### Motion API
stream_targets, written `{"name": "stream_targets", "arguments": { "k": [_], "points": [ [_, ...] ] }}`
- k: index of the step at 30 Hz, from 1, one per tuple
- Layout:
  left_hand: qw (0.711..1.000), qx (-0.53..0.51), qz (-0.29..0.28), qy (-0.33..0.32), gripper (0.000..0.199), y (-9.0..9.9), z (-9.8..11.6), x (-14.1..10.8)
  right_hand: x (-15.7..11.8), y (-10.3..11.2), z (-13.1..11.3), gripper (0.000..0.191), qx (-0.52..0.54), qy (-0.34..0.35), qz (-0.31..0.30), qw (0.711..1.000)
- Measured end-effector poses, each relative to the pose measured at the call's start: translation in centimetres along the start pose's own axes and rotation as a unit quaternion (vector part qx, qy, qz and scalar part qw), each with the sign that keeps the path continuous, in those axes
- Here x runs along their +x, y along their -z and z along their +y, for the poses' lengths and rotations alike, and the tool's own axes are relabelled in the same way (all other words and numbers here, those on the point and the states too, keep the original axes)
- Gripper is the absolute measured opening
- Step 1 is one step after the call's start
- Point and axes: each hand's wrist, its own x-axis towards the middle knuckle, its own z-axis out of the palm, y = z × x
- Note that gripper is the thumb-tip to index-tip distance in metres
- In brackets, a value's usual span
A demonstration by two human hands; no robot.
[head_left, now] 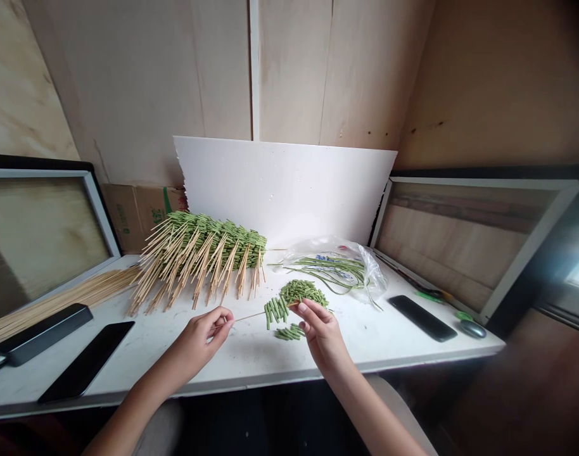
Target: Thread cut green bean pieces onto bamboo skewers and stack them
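Note:
Pinched in my left hand (208, 332) is a thin wooden skewer (249, 316) that runs right across the front of the white table. Several short green bean pieces (276, 311) are threaded side by side on it. The fingers of my right hand (318, 326) are closed at the skewer's other end, just right of the threaded pieces; what lies between the fingertips is too small to tell. Behind my right hand is a heap of cut green pieces (301, 291), and a smaller group (290, 332) lies just below the skewer.
Filled skewers (208, 247) are stacked at the back left, with bare skewers (66, 301) beside them. A plastic bag with long green beans (337, 269) lies back right. Phones (422, 316) (87, 361), a black box (45, 334) and a mouse (472, 328) rest on the table (185, 373).

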Motion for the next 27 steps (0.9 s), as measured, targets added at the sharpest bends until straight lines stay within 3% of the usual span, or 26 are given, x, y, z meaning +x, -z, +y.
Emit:
{"name": "stream_targets", "arguments": {
  "k": [12,19,27],
  "points": [
    [1.000,0.016,0.011,-0.012,0.032,-0.11,0.48,-0.02,0.23,0.42,0.62,0.034,-0.064,0.040,0.037,0.996],
    [0.999,0.017,0.038,-0.032,0.032,-0.30,0.38,0.14,0.13,0.17,0.29,0.038,0.000,0.020,0.000,1.000],
    [0.996,0.045,0.051,-0.049,0.029,-0.32,0.26,-0.03,0.23,0.31,0.36,0.029,-0.023,0.017,-0.001,1.000]
  ]
}}
